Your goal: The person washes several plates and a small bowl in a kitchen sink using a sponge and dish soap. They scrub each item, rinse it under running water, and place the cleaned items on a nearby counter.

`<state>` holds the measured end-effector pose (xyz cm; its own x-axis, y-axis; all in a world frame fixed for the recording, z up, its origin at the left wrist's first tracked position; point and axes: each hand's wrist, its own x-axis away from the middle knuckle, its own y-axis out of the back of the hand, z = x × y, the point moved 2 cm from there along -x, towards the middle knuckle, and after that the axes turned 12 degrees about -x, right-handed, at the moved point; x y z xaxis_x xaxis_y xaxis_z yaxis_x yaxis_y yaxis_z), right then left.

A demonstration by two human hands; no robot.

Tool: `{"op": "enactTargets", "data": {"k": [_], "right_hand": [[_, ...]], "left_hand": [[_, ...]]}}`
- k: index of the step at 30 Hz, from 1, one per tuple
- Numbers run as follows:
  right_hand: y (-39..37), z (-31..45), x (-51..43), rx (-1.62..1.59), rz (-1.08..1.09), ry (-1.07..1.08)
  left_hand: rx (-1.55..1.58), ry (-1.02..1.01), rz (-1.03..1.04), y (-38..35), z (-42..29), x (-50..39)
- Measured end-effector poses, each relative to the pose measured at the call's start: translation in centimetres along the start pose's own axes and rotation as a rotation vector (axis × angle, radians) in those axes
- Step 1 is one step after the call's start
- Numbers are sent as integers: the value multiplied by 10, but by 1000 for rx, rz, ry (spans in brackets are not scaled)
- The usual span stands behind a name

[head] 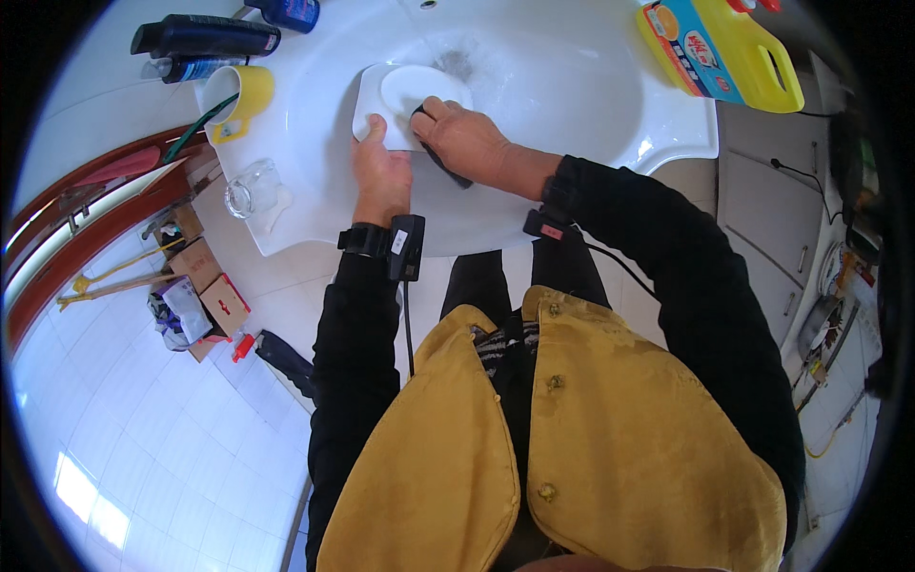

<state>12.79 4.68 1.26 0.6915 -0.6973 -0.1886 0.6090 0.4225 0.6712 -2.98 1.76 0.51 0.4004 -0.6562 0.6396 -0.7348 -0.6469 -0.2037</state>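
Observation:
My left hand (384,179) grips the near-left edge of a white dish (372,86) with rounded corners and a round raised or sunken middle; which of these it is, I cannot tell. The thumb lies over the dish's upper face, and the other fingers are hidden below it. In my right hand (468,143) is a dark brush or scrubber (449,171), pressed on or just above the dish's right part. Much of that tool is covered by the fingers. Both hands are over a white washbasin (572,107), whose drain area (454,64) shows running or splashing water.
A yellow mug (256,93) with a green-handled item and a clear glass (254,189) stand on the basin's left rim. Dark bottles (214,37) are behind them. A yellow detergent jug (722,53) occupies the right rim. Cardboard boxes (196,264) lie on the floor at left.

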Motion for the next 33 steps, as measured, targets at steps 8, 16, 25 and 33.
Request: {"op": "enactTargets", "data": {"k": [8,16,25,33], "right_hand": [[56,-30,1,174,222,-510],[45,-53,8,-1301,-359,-1073],[49,-62,24,-1666,-497,-940],[59,-45,4,-1486,-383,-845]], "left_hand": [[-413,-336,46,-15,-29,24],[-1455,-1169,249,-62,18,70],[-1251,-796,-83,-4,-37,39],[-265,-6,532,-11,-34,27]]}}
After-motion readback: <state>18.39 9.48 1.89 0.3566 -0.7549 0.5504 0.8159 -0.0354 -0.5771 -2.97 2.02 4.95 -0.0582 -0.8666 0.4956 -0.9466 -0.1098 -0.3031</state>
